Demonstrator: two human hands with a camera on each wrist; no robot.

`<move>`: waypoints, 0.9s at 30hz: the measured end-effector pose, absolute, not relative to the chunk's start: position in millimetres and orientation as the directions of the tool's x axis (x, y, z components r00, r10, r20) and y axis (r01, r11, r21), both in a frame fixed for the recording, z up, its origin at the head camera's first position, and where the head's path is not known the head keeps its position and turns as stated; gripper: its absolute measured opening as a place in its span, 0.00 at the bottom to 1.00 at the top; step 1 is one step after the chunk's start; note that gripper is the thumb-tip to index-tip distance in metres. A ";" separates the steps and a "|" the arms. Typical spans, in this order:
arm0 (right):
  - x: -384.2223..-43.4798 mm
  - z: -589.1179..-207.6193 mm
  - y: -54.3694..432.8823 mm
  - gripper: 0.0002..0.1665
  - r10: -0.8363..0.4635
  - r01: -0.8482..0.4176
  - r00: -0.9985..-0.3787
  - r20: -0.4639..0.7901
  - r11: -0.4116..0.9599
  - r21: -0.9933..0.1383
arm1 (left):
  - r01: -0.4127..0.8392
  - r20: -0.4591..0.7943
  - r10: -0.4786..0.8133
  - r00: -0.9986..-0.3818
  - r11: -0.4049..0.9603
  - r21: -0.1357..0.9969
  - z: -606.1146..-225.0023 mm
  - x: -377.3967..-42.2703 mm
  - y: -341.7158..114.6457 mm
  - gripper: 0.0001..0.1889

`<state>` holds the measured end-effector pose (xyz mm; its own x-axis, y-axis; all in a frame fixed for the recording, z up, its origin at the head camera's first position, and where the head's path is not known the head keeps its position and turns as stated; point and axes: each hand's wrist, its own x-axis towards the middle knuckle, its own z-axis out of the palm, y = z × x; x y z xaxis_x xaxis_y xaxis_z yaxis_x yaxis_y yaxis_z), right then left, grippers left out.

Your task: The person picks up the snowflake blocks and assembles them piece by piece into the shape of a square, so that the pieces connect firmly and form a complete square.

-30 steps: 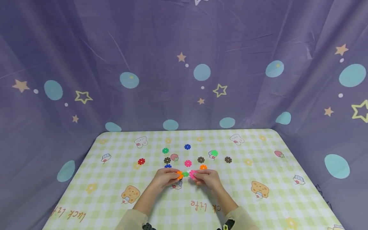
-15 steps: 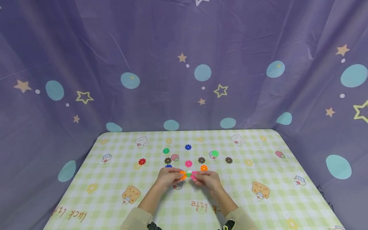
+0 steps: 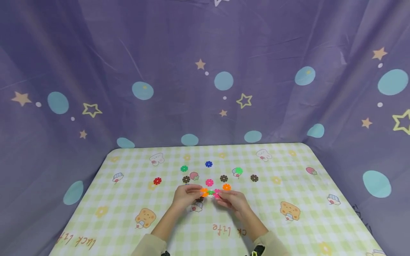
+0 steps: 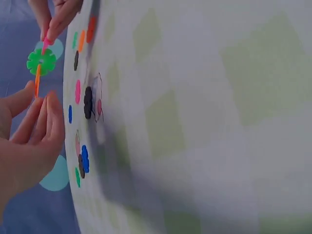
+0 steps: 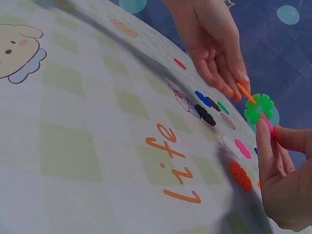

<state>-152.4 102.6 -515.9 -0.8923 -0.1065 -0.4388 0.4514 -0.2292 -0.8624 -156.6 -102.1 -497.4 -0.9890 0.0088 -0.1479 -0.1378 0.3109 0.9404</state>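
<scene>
My left hand (image 3: 187, 196) pinches an orange snowflake disc (image 3: 204, 192) between thumb and fingertips. My right hand (image 3: 234, 201) pinches a pink snowflake disc (image 3: 216, 193) the same way. Between them a green snowflake disc (image 4: 41, 62) is slotted edge to edge with both, making a short chain held above the table. From the right wrist view, the green disc (image 5: 259, 108) faces the camera, while the orange disc (image 5: 246, 93) and pink disc (image 5: 266, 122) are seen edge-on. A black disc (image 4: 88, 103) lies on the cloth below the left hand.
Loose discs lie beyond the hands on the checked tablecloth (image 3: 272, 227): red (image 3: 157, 181), green (image 3: 184, 168), blue (image 3: 209, 164), pink (image 3: 209, 182), orange (image 3: 226, 187), light green (image 3: 238, 171) and several dark brown ones (image 3: 254, 178). A purple curtain (image 3: 179, 46) hangs behind the table.
The left hand has shifted slightly right and up in the head view, bringing the orange and green discs along. The pink disc has moved slightly right. The loose discs have stayed put.
</scene>
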 end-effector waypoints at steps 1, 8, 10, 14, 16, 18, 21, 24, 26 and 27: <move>-152.7 -515.9 102.9 0.27 -0.109 0.453 -0.891 -0.440 -0.234 -0.860 | -0.091 -0.097 -0.001 -0.995 0.358 0.929 -497.1 -156.7 -102.6 0.12; -152.9 -517.9 97.2 0.27 -0.144 0.454 -0.891 -0.431 -0.239 -0.858 | 0.221 0.211 0.078 -0.974 0.514 0.829 -495.3 -155.0 -101.1 0.09; -152.3 -517.7 94.6 0.27 -0.159 0.460 -0.887 -0.433 -0.240 -0.855 | 0.284 0.253 0.132 -0.958 0.530 0.799 -495.2 -153.9 -100.2 0.09; -151.4 -517.8 90.4 0.25 -0.172 0.472 -0.881 -0.441 -0.231 -0.851 | 0.334 0.271 0.195 -0.943 0.596 0.731 -496.5 -151.2 -99.6 0.08; -150.6 -517.6 88.6 0.25 -0.178 0.471 -0.881 -0.439 -0.225 -0.853 | 0.342 0.268 0.212 -0.940 0.631 0.697 -497.7 -150.2 -99.6 0.07; -150.5 -518.0 87.0 0.25 -0.185 0.469 -0.881 -0.434 -0.229 -0.853 | 0.350 0.271 0.223 -0.936 0.654 0.671 -498.6 -149.6 -99.3 0.06; -150.1 -517.7 84.9 0.25 -0.202 0.462 -0.884 -0.422 -0.233 -0.856 | 0.360 0.281 0.229 -0.932 0.669 0.650 -500.1 -149.2 -99.2 0.06; -150.2 -517.8 83.9 0.25 -0.213 0.456 -0.885 -0.413 -0.222 -0.862 | 0.374 0.301 0.231 -0.925 0.679 0.631 -500.1 -148.6 -99.5 0.05; -150.5 -517.2 84.8 0.26 -0.209 0.454 -0.886 -0.414 -0.206 -0.867 | 0.371 0.306 0.221 -0.926 0.684 0.628 -500.0 -148.1 -100.3 0.05; -151.0 -516.9 86.0 0.26 -0.205 0.454 -0.886 -0.416 -0.198 -0.869 | 0.369 0.309 0.216 -0.926 0.685 0.628 -499.8 -147.9 -101.1 0.05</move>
<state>-151.0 86.0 -516.9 -0.8860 -0.2045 -0.4161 0.4537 -0.1978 -0.8689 -147.9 -101.1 -499.8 -0.9264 0.2155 0.3089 0.3689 0.6848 0.6284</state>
